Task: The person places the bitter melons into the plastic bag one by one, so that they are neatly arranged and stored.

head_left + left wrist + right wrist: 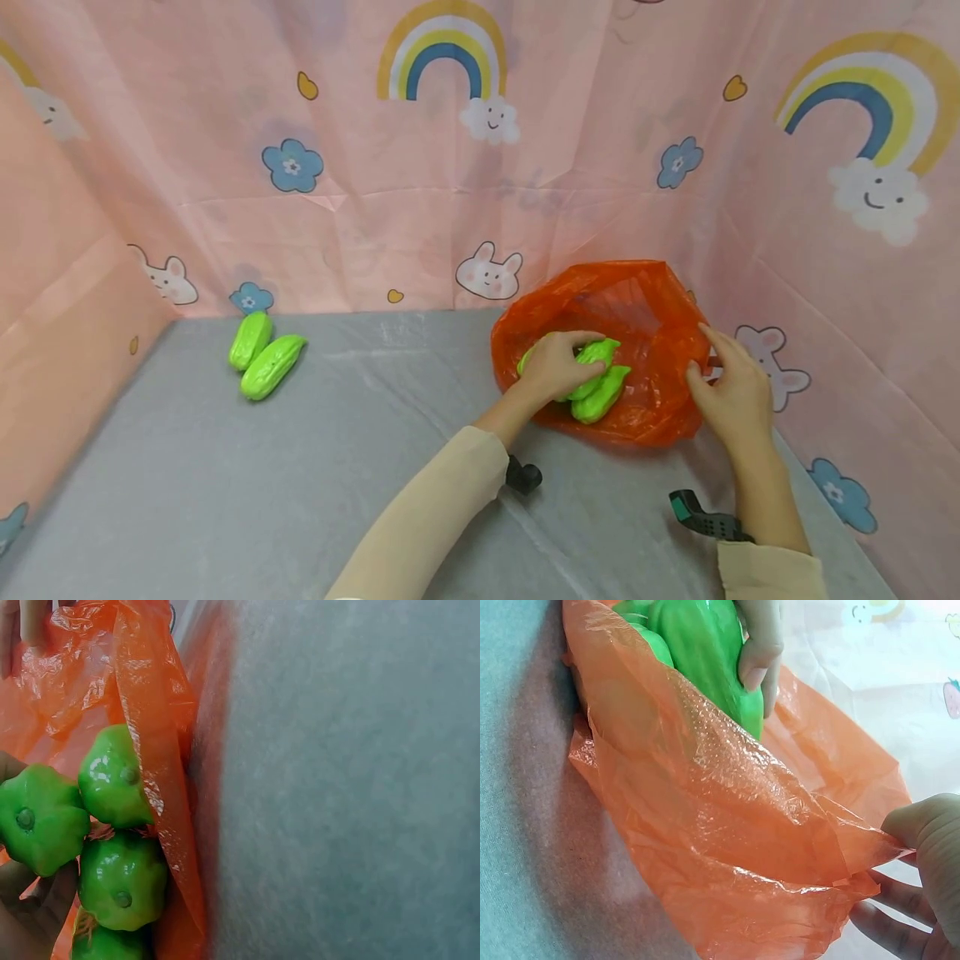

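Observation:
A thin orange plastic bag (660, 400) lies with its mouth spread wide at the right of the table. Several glossy green toy vegetables (600, 396), long, lobed and pointed at one end, are inside it. My left hand (553, 367) reaches into the bag and grips one lobed green vegetable (41, 817), whose stem end shows in the left wrist view. Beside it lie other green vegetables (121, 881), partly covered by the bag's edge. My right hand (738, 392) pinches the bag's right rim between thumb and fingers, as the right wrist view shows.
Two more green vegetables (272, 367) lie side by side at the back left of the grey table (300, 500). Pink patterned cloth (375, 217) hangs behind the table and along both sides. A black camera mount (705, 518) sits on the right wrist.

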A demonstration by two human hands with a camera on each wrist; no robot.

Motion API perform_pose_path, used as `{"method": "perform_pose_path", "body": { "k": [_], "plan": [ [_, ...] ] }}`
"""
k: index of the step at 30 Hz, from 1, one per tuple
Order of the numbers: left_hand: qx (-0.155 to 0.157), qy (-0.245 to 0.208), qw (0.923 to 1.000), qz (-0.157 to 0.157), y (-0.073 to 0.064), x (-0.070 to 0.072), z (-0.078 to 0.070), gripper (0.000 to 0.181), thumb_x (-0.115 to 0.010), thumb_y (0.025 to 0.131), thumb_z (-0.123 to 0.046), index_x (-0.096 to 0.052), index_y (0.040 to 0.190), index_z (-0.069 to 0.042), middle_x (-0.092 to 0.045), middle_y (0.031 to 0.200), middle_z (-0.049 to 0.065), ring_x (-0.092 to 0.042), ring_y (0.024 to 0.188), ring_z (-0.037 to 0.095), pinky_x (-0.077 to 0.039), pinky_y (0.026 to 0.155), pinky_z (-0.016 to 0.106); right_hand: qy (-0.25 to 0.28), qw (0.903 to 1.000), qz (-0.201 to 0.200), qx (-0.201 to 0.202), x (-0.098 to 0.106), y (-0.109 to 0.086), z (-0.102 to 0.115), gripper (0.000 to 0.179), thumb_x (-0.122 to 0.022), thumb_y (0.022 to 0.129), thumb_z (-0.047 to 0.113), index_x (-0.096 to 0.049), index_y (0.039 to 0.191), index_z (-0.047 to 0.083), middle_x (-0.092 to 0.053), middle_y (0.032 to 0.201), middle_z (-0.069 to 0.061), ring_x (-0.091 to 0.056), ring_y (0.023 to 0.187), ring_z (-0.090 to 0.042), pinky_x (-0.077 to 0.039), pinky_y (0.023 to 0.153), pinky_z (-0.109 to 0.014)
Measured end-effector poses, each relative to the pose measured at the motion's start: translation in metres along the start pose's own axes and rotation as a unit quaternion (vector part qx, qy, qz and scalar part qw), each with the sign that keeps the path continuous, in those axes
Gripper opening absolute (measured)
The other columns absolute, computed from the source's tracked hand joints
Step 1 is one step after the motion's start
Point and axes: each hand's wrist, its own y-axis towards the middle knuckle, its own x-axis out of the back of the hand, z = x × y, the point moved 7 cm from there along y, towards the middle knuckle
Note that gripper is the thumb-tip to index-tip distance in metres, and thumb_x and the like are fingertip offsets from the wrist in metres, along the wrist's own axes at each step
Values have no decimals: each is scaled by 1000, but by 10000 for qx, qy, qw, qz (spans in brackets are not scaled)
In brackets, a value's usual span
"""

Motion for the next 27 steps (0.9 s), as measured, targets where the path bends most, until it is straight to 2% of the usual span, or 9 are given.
{"method": "perform_pose_path", "body": {
  "k": [4, 7, 15, 21, 26, 27],
  "plan": [
    [-51, 54, 9998, 200, 1, -3, -1, 42, -69, 91, -40, -67, 133, -31, -70, 124, -8, -58, 101, 8, -50, 92, 24, 32, 10000, 27, 12, 0, 0, 1, 53, -62, 91, 7, -55, 143, 3, -60, 138, -27, -64, 96, -44, -56, 79, -58],
    [-107, -31, 9992, 381, 1, -5, -2, 43, -69, 92, -39, -66, 134, -29, -70, 126, -8, -59, 103, 9, -51, 95, 25, 35, 10000, 77, -18, -1, -1, 1, 54, -62, 91, 7, -54, 144, 3, -59, 139, -27, -64, 97, -45, -55, 81, -61],
    [-88, -103, 9986, 502, 1, -5, -2, 43, -68, 94, -36, -65, 135, -26, -69, 126, -5, -59, 105, 10, -51, 97, 26, -10, 10000, 42, -2, 0, -1, 0, 54, -63, 91, 7, -55, 144, 3, -59, 138, -27, -64, 96, -44, -56, 79, -60],
    [58, 96, 9987, 495, 1, -4, -1, 42, -66, 96, -36, -63, 137, -27, -67, 133, -4, -61, 116, 14, -50, 105, 32, -24, 9999, 119, -64, -1, -1, 0, 55, -62, 91, 8, -53, 145, 4, -59, 139, -27, -64, 96, -43, -56, 79, -59],
    [44, 230, 9987, 443, 1, -3, -1, 44, -65, 96, -37, -62, 138, -26, -66, 133, -5, -61, 116, 14, -50, 104, 33, -50, 9999, 124, -37, -1, -1, 1, 54, -62, 91, 9, -54, 144, 4, -60, 138, -26, -64, 96, -42, -56, 77, -53],
    [41, 245, 9988, 431, 1, -3, -1, 44, -65, 96, -38, -62, 138, -26, -67, 133, -5, -61, 115, 14, -51, 103, 33, -54, 9999, 120, -31, 0, 0, 1, 54, -62, 91, 9, -54, 144, 4, -60, 137, -26, -64, 96, -42, -56, 76, -48]
  ]
}}
